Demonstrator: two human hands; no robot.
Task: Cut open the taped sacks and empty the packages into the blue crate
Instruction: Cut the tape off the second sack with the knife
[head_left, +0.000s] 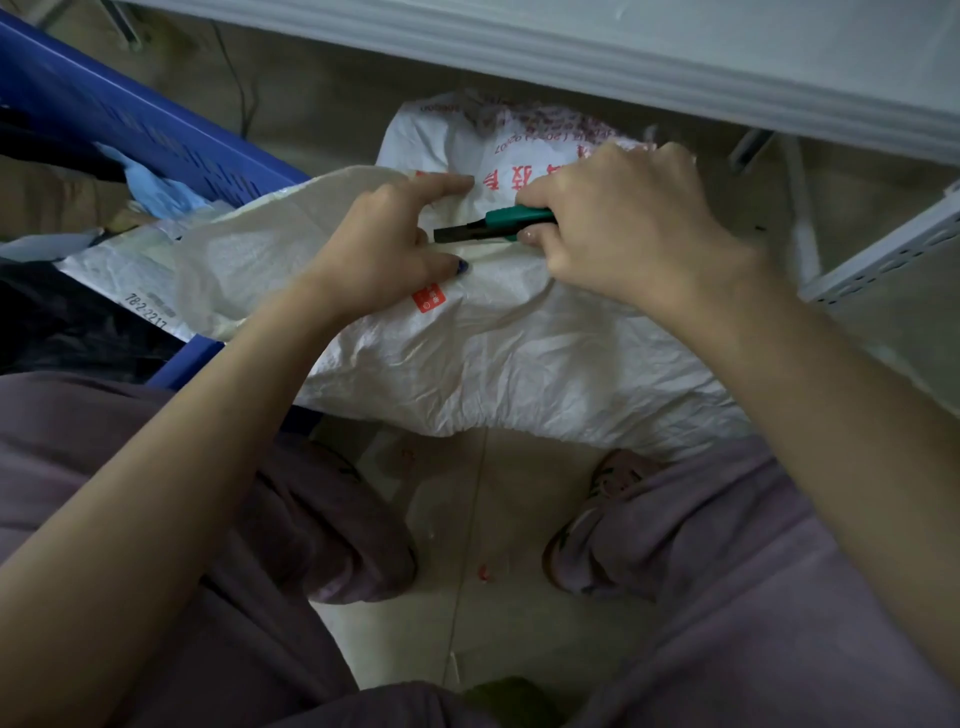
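A white woven sack (509, 358) with red print lies on the floor in front of my knees. My right hand (623, 228) grips a green utility knife (493, 223) whose dark blade end points left, just above the sack's top. My left hand (384, 244) rests on the sack next to the blade, index finger stretched out, thumb pressing the fabric beside a small orange label (429, 301). The blue crate (156, 140) stands at the left, holding a white package (130, 275) with the printed number 78-2-2217, a light blue bag (156, 187) and dark items.
A grey metal shelf (675, 57) runs overhead at the back, and its perforated upright (883, 249) stands at the right. My legs in purple trousers (753, 597) flank a patch of beige floor (493, 597) with small red scraps.
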